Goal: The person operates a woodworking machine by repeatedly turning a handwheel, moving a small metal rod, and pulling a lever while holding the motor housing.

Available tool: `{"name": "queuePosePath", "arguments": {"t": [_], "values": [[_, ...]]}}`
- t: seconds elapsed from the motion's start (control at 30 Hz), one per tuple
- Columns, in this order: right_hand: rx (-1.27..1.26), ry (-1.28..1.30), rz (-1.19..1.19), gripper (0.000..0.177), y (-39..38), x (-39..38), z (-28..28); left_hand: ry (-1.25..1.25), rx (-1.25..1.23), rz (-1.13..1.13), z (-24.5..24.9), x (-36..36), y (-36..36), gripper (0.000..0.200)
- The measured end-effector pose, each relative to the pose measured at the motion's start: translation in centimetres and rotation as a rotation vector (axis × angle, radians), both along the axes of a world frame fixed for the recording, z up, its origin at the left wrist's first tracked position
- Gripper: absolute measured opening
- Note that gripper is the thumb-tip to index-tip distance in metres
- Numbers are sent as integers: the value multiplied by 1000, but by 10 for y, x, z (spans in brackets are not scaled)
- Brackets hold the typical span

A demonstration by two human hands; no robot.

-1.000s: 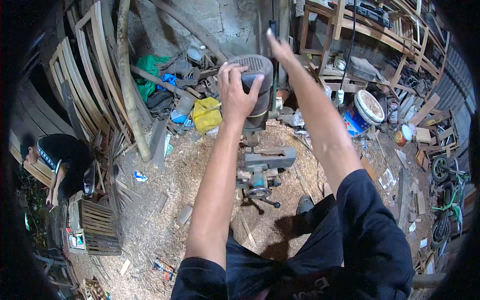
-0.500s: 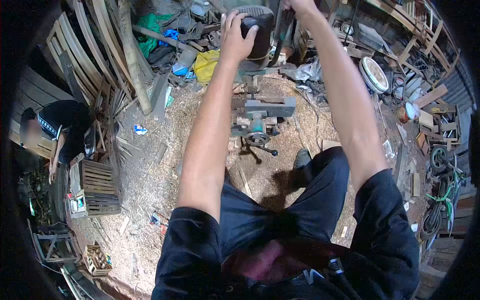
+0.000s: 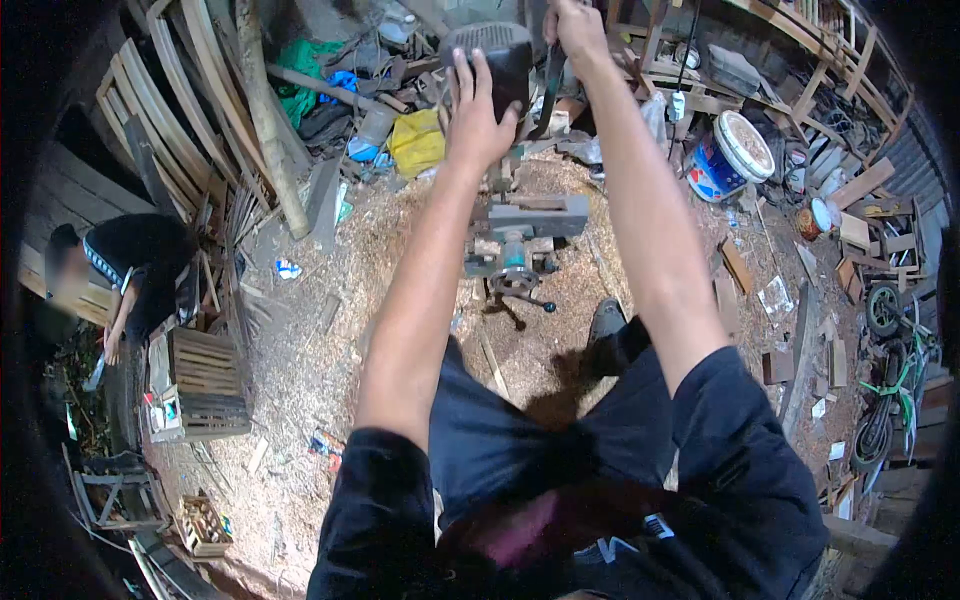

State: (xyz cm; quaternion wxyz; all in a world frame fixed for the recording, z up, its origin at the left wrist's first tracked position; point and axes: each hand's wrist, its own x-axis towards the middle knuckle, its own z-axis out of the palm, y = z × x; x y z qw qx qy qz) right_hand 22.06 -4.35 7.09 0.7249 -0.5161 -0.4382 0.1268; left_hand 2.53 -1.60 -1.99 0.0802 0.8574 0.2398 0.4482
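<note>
My left hand lies against the near side of a dark, rounded machine housing with a vented top, its fingers spread along the surface. Higher and to the right, my right hand is closed near the top edge of the view, next to a dark curved bar. What its fingers wrap round is hidden. Below the housing stands a metal vise with a handwheel and a ball-ended lever.
Wood shavings cover the floor. Another person bends at the left beside a slatted crate. A paint bucket, wood offcuts and a small green motorbike are at right. A yellow sack lies behind left.
My left hand has slid a little lower on the housing, its fingers straighter. My right hand has shifted slightly left and down in view. The view has turned somewhat to the right.
</note>
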Motion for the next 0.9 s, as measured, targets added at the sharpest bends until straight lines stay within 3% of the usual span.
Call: {"name": "queuePosePath", "arguments": {"t": [0.27,0.53,0.9], "values": [[225,3,31,37,-10,-20,-9,22,3,144,-11,17,-8,89],[375,-76,-59,38,-25,-39,-21,31,-47,82,-15,16,-3,85],[423,-48,76,32,-64,-64,-66,50,-22,101,-22,15,0,86]]}}
